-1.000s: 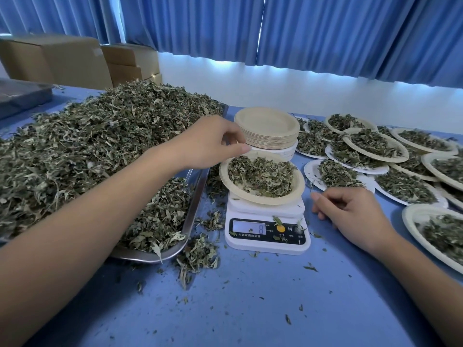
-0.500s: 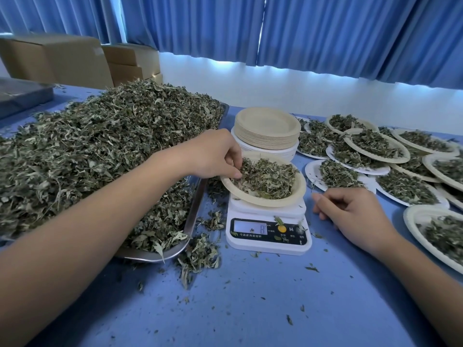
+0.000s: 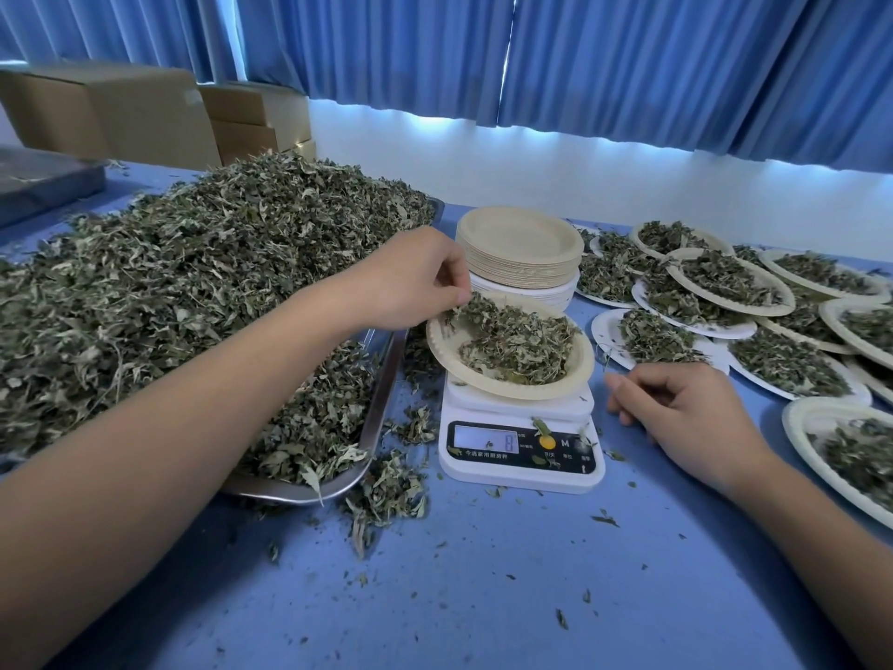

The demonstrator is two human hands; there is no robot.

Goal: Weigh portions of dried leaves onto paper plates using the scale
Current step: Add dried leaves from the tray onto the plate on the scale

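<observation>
1. There is a single view, from a camera worn on the person's head. It faces forward and tilts down over the bench (image 3: 483, 597).
2. It sits close to the work. Both forearms enter from the bottom corners, and the left hand (image 3: 410, 278) and right hand (image 3: 696, 413) lie mid-frame.
3. The scale (image 3: 519, 456) stands near the centre, its display turned toward the lens.
4. The wide angle reaches the leaves (image 3: 193, 282) heaped at the left edge, the filled plates (image 3: 725, 282) at the right edge, and the curtain (image 3: 628, 65) across the top.
5. The curtain's hem runs lower at the right, so the view is not square to the wall.
</observation>
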